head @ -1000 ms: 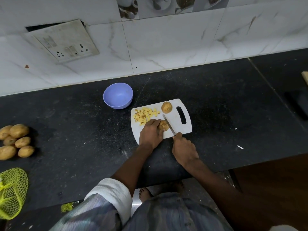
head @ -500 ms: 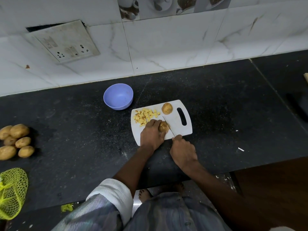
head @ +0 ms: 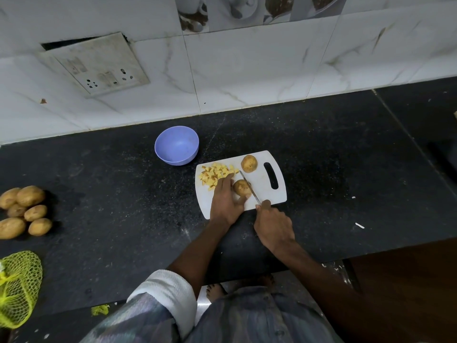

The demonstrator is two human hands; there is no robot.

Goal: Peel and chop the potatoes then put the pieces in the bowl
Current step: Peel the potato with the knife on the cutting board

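At the far left of the tabletop [head: 111, 194] lies a net bag [head: 18, 288], yellow-green and apparently emptied. Just above it sits a heap of six whole potatoes [head: 24, 209], all in their skins; these are untouched and represent the bulk of the work outstanding.

Toward the middle stands the bowl [head: 176, 145], blue and with nothing visible inside. No pieces have been transferred.

Right of the bowl lies the cutting board [head: 262, 191]. On its left part rests a pile of potato cubes [head: 216, 175], pale yellow, judged to be one potato's worth already chopped. The left hand [head: 226, 201] grips a brown potato [head: 241, 187] near the board's centre, fingers curled over its left side and thumb at its near end. This potato appears to retain its skin; whether it is partly peeled cannot be told. A second potato [head: 249, 163] waits at the board's far edge, also in its skin.

The right hand [head: 273, 227] is closed round the handle of a knife [head: 249, 188], whose blade lies across the held potato's right side.

Assessment: early stage; one potato cut, one under the blade, seven to follow, the bowl unfilled.
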